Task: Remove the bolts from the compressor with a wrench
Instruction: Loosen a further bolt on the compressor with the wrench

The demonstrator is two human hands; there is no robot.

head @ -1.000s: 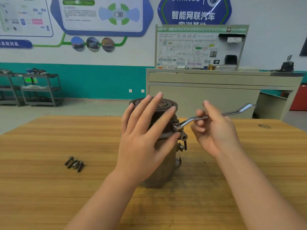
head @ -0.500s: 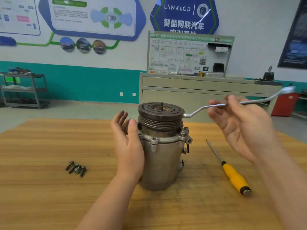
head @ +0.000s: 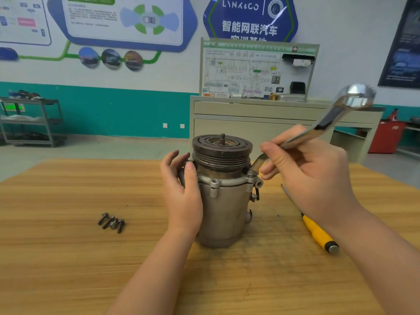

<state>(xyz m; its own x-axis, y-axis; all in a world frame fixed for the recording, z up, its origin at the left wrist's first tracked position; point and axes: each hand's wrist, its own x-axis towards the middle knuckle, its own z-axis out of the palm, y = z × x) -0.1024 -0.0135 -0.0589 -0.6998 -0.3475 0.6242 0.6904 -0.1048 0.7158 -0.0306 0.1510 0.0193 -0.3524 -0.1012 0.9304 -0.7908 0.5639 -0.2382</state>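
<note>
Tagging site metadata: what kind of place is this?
Probably an automotive training workshop: a wiring-diagram trainer board on a cabinet, car-tech wall posters, and a compressor stood on a wooden workbench.

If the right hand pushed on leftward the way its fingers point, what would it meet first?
Probably the grey metal compressor: the right hand holds the chrome ring wrench, whose lower end sits at a flange bolt. Depth is unclear.
</note>
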